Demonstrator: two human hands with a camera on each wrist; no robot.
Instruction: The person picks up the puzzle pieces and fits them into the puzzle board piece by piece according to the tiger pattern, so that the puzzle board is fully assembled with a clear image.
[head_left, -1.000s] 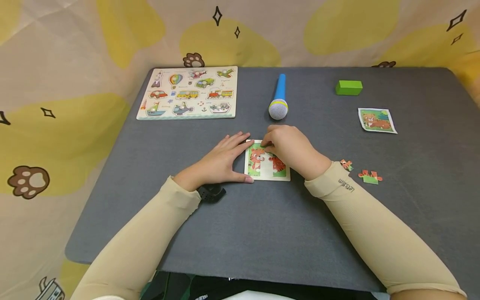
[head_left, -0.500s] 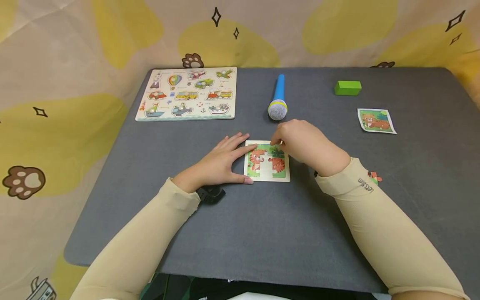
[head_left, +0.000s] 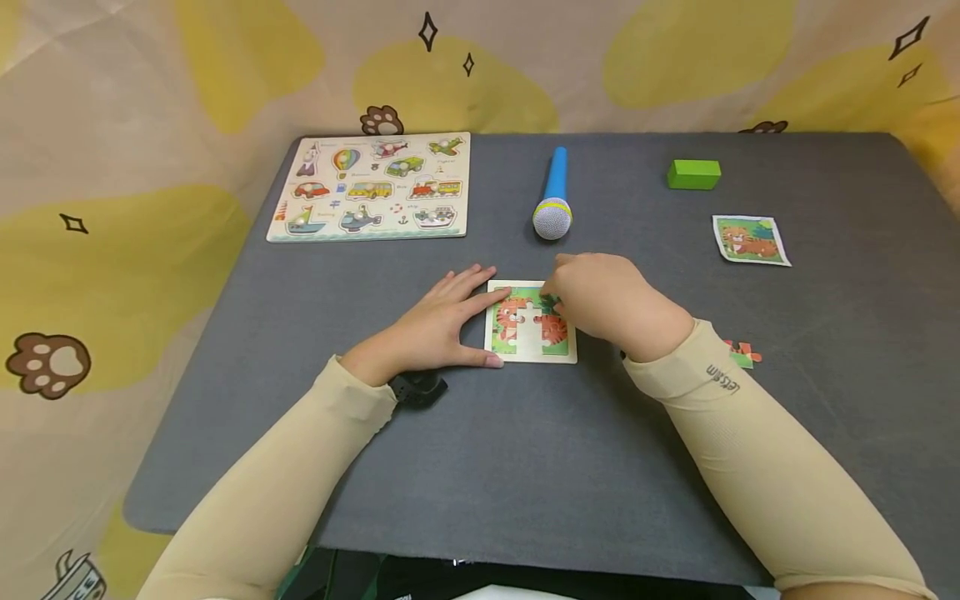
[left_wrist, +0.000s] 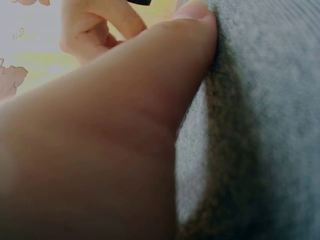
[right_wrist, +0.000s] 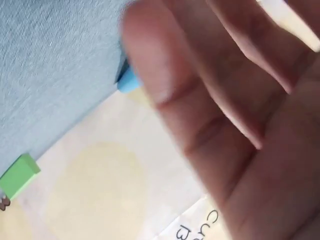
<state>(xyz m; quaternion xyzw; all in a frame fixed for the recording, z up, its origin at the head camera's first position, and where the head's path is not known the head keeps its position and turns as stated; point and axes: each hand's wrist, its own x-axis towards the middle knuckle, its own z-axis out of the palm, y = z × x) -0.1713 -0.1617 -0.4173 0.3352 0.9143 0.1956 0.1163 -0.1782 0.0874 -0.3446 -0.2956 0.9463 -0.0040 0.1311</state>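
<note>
A small jigsaw puzzle tray with a pale border lies before me, holding tiger picture pieces along its left, top and right. A pale gap runs down the lower middle of the picture. My left hand rests at the tray's left side with fingers spread, index finger over the upper left corner and thumb at the lower left. Over the upper right corner is my right hand, its index finger and thumb touching the pieces there. The right wrist view shows the other fingers lightly bent; the tray is out of that view.
Loose puzzle pieces lie partly behind the right sleeve. A picture card and a green block are farther right. Behind the tray lie a blue toy microphone and a vehicle puzzle board.
My right hand has shifted from the tray's top middle to its upper right corner, uncovering the pieces along the top. The left hand has kept its place.
</note>
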